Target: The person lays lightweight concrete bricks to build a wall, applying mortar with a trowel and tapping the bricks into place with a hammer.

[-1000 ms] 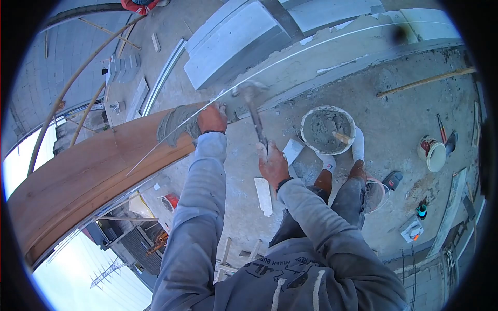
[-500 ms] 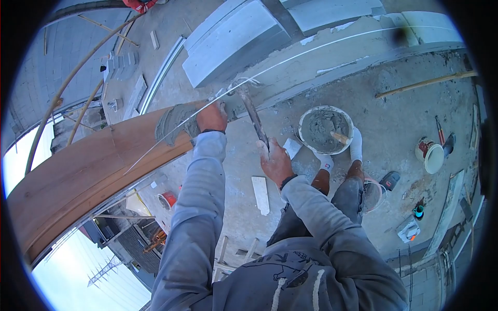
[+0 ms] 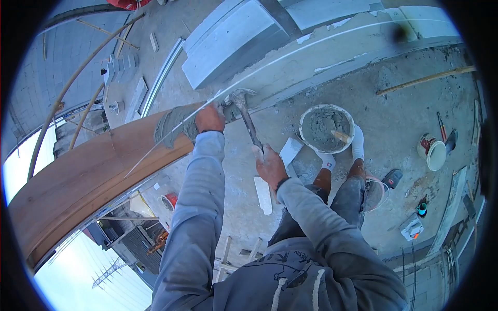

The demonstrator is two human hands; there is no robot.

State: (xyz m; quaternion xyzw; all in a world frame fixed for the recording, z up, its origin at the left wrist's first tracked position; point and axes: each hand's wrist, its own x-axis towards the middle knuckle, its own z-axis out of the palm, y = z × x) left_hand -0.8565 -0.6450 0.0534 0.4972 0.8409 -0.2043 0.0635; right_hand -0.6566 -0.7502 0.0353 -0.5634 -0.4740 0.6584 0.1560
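Note:
My right hand (image 3: pixel 271 168) is closed around the handle of a hammer (image 3: pixel 249 124). The hammer's metal head is at the edge of the low curved wall (image 3: pixel 290 67), just right of my left hand (image 3: pixel 210 118). That hand looks curled at the end of the brown curved moulding (image 3: pixel 98 150); its fingertips are mostly hidden, and what they grip cannot be made out. Wet grey mortar (image 3: pixel 174 122) is spread on the moulding beside my left wrist. A taut white string (image 3: pixel 270 63) runs along the wall and over this spot.
A bucket of mortar (image 3: pixel 308 132) with a wooden-handled tool in it stands by my feet. Pale blocks (image 3: pixel 228 46) lie beyond the wall. On the floor are a white offcut (image 3: pixel 263 196), a smaller bucket (image 3: pixel 434 156) and a bamboo pole (image 3: pixel 425 80).
My right hand has moved slightly left and down with the hammer. The hammer head has come lower, beside my left hand, which has stayed almost still.

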